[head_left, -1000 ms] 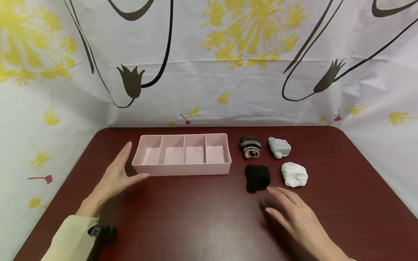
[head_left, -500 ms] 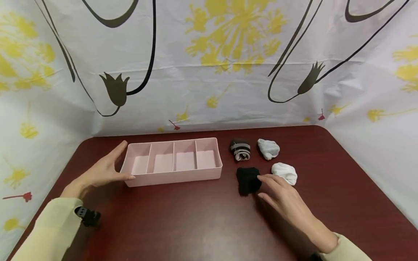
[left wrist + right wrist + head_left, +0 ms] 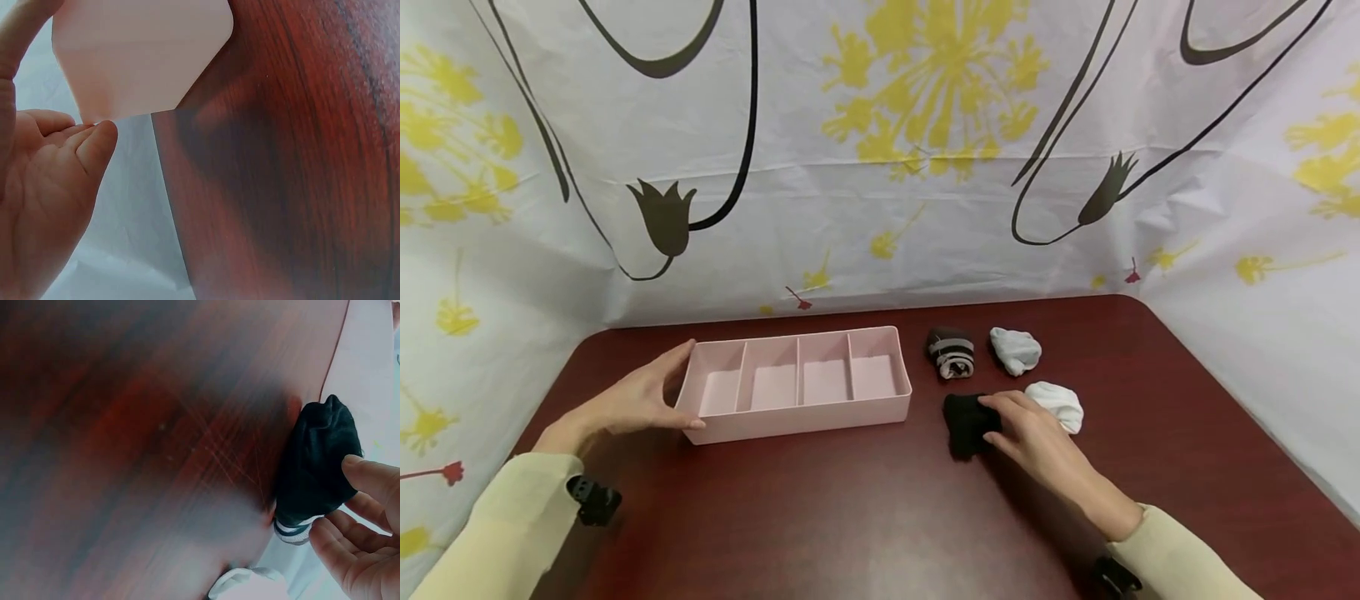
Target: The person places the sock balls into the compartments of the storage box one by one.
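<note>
My left hand (image 3: pixel 625 404) spans the left end of a pink box (image 3: pixel 805 421) with four-sided compartments in a row, thumb at the front corner and fingers at the back corner. In the left wrist view, fingertips touch a corner of the box's end wall (image 3: pixel 137 69). My right hand (image 3: pixel 1045 442) pinches the right side of a rolled black sock (image 3: pixel 962 425) on the table. The right wrist view has the thumb on the black sock (image 3: pixel 319 462), with the other fingers (image 3: pixel 331 547) by its lower edge.
Behind the black sock lie a striped brown rolled sock (image 3: pixel 951 353) and a light grey one (image 3: pixel 1017 350). A white rolled sock (image 3: pixel 1056 404) sits right beside my right hand. The dark red table (image 3: pixel 820 517) meets a patterned sheet (image 3: pixel 850 217) at the back.
My right hand has moved forward onto the black sock and closed its thumb and fingers on it. The left hand has come to the box's left end. The head view has shifted.
</note>
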{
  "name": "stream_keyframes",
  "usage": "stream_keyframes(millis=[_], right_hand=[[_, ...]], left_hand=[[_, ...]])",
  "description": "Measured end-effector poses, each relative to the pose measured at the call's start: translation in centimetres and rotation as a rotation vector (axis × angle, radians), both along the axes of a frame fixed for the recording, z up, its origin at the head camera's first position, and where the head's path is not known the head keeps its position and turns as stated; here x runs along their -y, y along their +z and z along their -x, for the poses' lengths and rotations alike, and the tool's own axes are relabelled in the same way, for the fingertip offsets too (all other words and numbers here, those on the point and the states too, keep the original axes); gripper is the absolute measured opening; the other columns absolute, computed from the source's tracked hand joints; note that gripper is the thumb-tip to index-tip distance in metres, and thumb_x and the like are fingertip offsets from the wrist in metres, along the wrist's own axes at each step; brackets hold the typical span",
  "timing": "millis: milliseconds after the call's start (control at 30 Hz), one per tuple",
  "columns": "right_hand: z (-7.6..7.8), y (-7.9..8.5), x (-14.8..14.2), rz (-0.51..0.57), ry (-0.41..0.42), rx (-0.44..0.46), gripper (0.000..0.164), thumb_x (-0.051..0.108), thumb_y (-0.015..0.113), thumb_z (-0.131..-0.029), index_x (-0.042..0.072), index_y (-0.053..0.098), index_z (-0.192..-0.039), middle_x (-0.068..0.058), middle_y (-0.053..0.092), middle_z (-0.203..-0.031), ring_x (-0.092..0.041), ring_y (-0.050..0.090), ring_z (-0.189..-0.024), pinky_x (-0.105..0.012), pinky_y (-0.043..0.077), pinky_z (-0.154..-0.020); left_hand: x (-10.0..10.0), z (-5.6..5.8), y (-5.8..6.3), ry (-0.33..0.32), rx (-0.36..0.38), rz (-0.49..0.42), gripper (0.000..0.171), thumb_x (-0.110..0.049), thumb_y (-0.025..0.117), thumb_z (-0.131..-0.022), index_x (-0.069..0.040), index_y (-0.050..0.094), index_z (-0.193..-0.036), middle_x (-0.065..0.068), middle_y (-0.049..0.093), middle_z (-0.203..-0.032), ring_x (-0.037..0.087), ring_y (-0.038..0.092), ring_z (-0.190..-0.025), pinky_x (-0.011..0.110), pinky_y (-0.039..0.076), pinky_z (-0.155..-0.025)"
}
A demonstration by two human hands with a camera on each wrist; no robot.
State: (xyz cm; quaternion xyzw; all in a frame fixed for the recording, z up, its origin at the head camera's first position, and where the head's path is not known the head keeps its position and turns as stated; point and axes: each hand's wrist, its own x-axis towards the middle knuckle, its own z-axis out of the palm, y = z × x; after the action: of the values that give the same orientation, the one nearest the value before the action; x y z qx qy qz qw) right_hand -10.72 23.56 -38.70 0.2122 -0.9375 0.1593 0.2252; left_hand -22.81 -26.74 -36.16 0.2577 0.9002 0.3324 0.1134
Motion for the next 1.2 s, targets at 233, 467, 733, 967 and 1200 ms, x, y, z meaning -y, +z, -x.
stream_keyframes(millis=[233, 467, 733, 967, 1200], right_hand=[[0.4, -0.5, 0.2, -0.014, -0.017, 0.021, 0.038, -0.001, 0.084, -0.069, 0.003, 0.07, -0.104, -0.007, 0.068, -0.098, -0.013, 0.058, -0.076, -0.03, 0.05, -0.066], [0.9, -1.0, 0.4, -0.02, -0.029, -0.001, 0.033, -0.004, 0.084, -0.066, 0.006, 0.068, -0.093, -0.004, 0.066, -0.091, -0.017, 0.063, -0.08, -0.032, 0.052, -0.068], [1.6, -1.0, 0.9, 0.08, -0.02, -0.06, 0.03, -0.009, 0.08, -0.066, 0.007, 0.069, -0.088, -0.003, 0.066, -0.086, -0.015, 0.064, -0.075, -0.029, 0.053, -0.065], [2.9, 1.1, 2.5, 0.289, -0.079, 0.028, 0.026, -0.008, 0.076, -0.072, 0.004, 0.072, -0.095, -0.008, 0.071, -0.093, -0.02, 0.068, -0.082, -0.029, 0.055, -0.069], [5.3, 3.1, 5.2, 0.458, -0.058, 0.092, 0.022, -0.008, 0.074, -0.077, 0.001, 0.072, -0.097, -0.013, 0.07, -0.096, -0.025, 0.068, -0.086, -0.028, 0.058, -0.071]], left_hand=[[-0.3, 0.1, 0.5, -0.004, -0.067, 0.123, 0.124, -0.032, 0.089, -0.063, 0.01, 0.013, -0.152, 0.035, 0.019, -0.156, 0.052, 0.024, -0.142, 0.066, 0.028, -0.109], [-0.2, -0.2, 0.4, 0.009, -0.075, 0.15, 0.122, -0.034, 0.089, -0.063, 0.01, 0.017, -0.152, 0.036, 0.023, -0.154, 0.053, 0.028, -0.14, 0.067, 0.031, -0.106], [-0.1, -0.2, 0.2, 0.012, -0.114, 0.152, 0.121, -0.035, 0.09, -0.062, 0.011, 0.02, -0.151, 0.036, 0.026, -0.153, 0.052, 0.03, -0.139, 0.064, 0.032, -0.106], [0.0, -0.3, 0.3, 0.017, -0.139, 0.145, 0.12, -0.035, 0.089, -0.063, 0.009, 0.021, -0.151, 0.034, 0.028, -0.154, 0.049, 0.032, -0.14, 0.035, 0.033, -0.112], [-0.3, -0.2, 0.2, 0.013, -0.124, 0.125, 0.12, -0.034, 0.09, -0.064, 0.01, 0.02, -0.151, 0.034, 0.027, -0.154, 0.05, 0.032, -0.139, 0.055, 0.035, -0.108]])
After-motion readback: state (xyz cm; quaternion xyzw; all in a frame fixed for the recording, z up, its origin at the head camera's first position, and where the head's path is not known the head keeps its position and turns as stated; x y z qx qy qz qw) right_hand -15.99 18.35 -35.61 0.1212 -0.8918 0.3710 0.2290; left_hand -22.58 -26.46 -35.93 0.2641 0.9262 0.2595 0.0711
